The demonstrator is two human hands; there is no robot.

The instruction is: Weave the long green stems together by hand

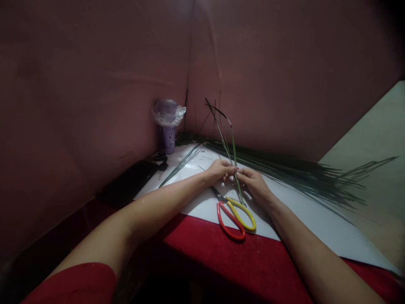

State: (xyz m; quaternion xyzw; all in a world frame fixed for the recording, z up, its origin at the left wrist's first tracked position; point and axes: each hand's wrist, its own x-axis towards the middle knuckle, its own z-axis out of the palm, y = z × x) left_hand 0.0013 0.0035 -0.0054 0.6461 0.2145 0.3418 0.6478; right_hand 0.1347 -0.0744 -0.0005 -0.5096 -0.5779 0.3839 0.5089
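Long green grass blades (233, 145) stand up from between my two hands, with their upper ends bent over and their lower ends hanging down toward the scissors. My left hand (220, 169) pinches them from the left, fingers closed. From the right, my right hand (251, 179) grips the same blades, its fingertips touching or almost touching those of the left. Just below the hands lie scissors (236, 215) with one red and one yellow handle loop; their blades are partly hidden under my left hand.
A white sheet (202, 207) covers part of the red surface (196, 249). A thick bundle of green blades (294, 171) lies along the back right, a few thinner ones (183, 164) at left. A purple tumbler (168, 139) wrapped in plastic and a black flat object (128, 181) sit near the wall.
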